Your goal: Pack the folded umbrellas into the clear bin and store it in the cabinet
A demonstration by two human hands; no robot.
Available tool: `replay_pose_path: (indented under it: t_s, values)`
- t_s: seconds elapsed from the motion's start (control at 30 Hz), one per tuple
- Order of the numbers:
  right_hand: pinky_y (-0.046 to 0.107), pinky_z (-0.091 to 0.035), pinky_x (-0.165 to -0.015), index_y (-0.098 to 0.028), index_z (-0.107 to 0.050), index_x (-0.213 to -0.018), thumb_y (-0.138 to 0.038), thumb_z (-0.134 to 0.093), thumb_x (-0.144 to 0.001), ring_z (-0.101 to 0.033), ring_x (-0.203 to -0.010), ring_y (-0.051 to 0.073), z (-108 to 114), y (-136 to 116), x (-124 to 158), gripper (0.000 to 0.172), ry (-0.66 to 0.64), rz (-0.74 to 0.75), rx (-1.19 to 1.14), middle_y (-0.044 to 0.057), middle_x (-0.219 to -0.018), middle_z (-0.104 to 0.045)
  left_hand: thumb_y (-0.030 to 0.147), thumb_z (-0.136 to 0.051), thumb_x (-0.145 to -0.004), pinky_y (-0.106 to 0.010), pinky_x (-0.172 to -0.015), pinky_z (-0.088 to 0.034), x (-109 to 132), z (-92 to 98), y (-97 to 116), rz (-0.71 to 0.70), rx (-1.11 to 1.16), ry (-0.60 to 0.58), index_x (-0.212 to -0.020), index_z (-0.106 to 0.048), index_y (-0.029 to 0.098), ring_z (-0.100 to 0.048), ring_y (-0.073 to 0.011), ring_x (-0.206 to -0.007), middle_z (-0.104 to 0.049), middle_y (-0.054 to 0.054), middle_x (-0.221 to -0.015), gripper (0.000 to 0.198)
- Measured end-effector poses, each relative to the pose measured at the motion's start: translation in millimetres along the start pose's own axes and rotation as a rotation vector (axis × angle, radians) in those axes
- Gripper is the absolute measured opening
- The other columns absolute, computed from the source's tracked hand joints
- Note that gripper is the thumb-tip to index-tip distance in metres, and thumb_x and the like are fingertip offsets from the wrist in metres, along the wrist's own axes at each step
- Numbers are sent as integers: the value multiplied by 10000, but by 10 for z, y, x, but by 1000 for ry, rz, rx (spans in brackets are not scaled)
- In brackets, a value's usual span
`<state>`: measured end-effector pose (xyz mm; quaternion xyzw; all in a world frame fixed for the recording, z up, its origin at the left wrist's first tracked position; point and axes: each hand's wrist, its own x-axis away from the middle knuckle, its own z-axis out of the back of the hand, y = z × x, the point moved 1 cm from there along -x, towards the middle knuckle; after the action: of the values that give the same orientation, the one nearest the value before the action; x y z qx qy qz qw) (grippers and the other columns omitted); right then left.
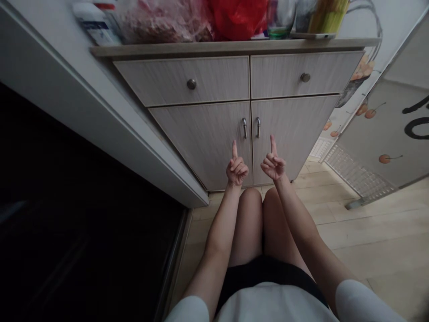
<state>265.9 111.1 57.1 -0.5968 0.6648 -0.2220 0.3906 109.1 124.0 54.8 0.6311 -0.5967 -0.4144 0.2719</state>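
My left hand (237,170) is raised in front of the left cabinet door (201,138), its index finger stretched up and the other fingers curled in. Beside it my right hand (274,165) makes the same shape in front of the right cabinet door (291,129). Neither hand holds anything that I can see. Just above the fingertips are two metal door handles, the left handle (245,128) and the right handle (258,127); the hands appear apart from both.
On the cabinet top (228,48) stand a white bottle (95,27), a pinkish plastic bag (164,20), a red bag (237,18) and a glass (280,20). Two drawers with round knobs sit above the doors. A dark opening (77,214) lies left, a printed panel (378,134) right.
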Motion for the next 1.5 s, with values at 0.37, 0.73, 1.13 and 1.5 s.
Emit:
replay_pose_path:
  t_s: [0.37, 0.73, 1.13, 1.5]
  values:
    - [242, -254, -519, -402, -395, -1496, -467, -585, -850, -169, -454, 113, 94, -11, -128, 676, -11, 10, 102, -129, -545, -188, 505, -425, -1009, -253, -468, -267, -84, 71, -85, 43, -60, -112, -1494, -437, 404, -71, -109, -424, -151, 101, -558, 495]
    - [392, -461, -986, -157, -564, -1332, -612, -426, -973, -597, -1143, 222, 252, 253, -1495, 596, 255, 234, 1095, 179, -1261, -638, 259, -648, -936, -287, -894, -467, -1454, -163, -225, -131, -909, 187, -1178, -601, 153, -647, -179, -1031, -679, -130, -1123, 269]
    - [401, -543, -811, -251, -534, -840, -738, -377, -920, -573, -738, 200, 435, 79, -694, 518, 137, 356, 996, 39, -774, -602, 610, -436, -980, -333, -744, -491, -634, 85, -222, -439, -861, 159, -760, -574, 214, -603, -186, -663, -608, -45, -677, 474]
    - [393, -553, -714, -263, -611, -954, -578, -480, -939, -638, -701, 214, 841, -830, 943, 341, 313, 379, 1056, 30, -730, -620, 553, -534, -913, -312, -640, -504, 787, 977, 404, -535, -771, 532, -866, -660, 170, -592, -177, -636, -605, -37, -664, 405]
